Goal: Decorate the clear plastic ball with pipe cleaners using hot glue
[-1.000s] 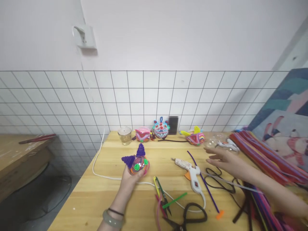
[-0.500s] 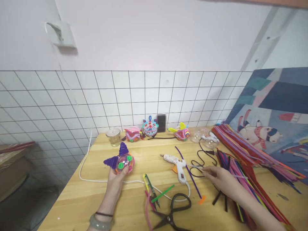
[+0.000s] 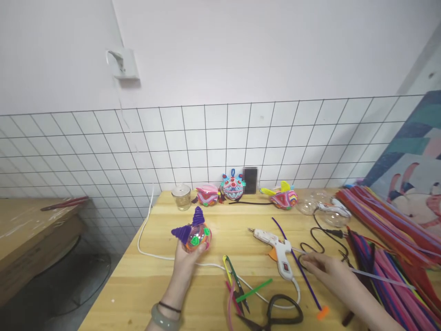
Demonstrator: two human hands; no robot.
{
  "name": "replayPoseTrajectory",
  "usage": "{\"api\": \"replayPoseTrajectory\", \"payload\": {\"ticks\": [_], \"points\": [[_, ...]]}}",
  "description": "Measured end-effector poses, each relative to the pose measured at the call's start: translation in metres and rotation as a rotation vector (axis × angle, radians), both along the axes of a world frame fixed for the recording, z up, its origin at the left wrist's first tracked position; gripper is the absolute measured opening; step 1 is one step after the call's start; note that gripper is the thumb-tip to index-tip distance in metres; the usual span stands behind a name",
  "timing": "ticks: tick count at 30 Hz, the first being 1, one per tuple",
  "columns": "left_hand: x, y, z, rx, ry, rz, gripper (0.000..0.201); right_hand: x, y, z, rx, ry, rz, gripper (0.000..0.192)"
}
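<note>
My left hand (image 3: 189, 257) is closed around a clear ball ornament (image 3: 199, 238) with green spiral eyes and two purple coiled pipe-cleaner ears. The ball is held just above the table on the left. My right hand (image 3: 320, 265) pinches a long, pale translucent glue stick (image 3: 386, 277) close behind the white glue gun (image 3: 275, 246). One end of the stick reaches the gun's rear; how far in it goes, I cannot tell. The gun lies on its side, nozzle to the left. A purple pipe cleaner (image 3: 303, 271) passes beside its handle.
Thread snips (image 3: 236, 282), black scissors (image 3: 275, 312) and a green pipe cleaner (image 3: 255, 290) lie in front. Decorated balls (image 3: 233, 187) and a glass cup (image 3: 181, 197) stand along the wall. Pipe-cleaner bundles (image 3: 386, 230), clear balls (image 3: 310, 202) and a black cord (image 3: 317, 234) are at right.
The view has swung left, so everything sits farther right. My right hand is closer to the glue gun's rear. My left hand keeps hold of the ball ornament.
</note>
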State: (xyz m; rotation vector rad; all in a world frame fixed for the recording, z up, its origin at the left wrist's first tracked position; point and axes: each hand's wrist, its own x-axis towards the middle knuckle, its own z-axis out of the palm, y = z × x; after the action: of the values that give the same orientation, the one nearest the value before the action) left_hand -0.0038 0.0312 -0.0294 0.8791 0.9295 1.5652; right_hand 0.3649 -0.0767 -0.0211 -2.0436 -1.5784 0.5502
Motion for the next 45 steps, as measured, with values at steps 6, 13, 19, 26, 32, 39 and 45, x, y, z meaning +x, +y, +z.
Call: {"api": "replayPoseTrajectory", "payload": {"ticks": [6,13,19,26,32,39,45], "points": [[-0.008,0.006,-0.006,-0.028,0.019,-0.043,0.067,0.019,-0.018,0.008,0.066,-0.008,-0.110,0.029],[-0.010,0.013,-0.005,-0.074,-0.094,-0.004,0.059,0.034,-0.038,0.011,0.049,-0.043,-0.175,0.025],[-0.008,0.010,0.003,-0.047,-0.173,0.017,0.055,0.013,-0.039,0.005,0.049,-0.024,-0.093,0.027],[-0.008,0.006,0.007,-0.051,-0.186,0.033,0.053,-0.052,-0.043,0.014,0.062,-0.080,0.147,0.028],[-0.009,0.004,0.007,-0.034,-0.174,0.046,0.053,-0.090,-0.041,0.008,0.194,-0.097,0.368,0.024],[-0.007,0.000,0.002,-0.032,-0.108,0.013,0.053,-0.138,-0.023,0.018,0.205,-0.220,0.602,0.025],[-0.006,-0.004,0.002,-0.042,-0.055,-0.011,0.057,-0.195,-0.012,0.021,0.336,-0.417,0.945,0.007]]}}
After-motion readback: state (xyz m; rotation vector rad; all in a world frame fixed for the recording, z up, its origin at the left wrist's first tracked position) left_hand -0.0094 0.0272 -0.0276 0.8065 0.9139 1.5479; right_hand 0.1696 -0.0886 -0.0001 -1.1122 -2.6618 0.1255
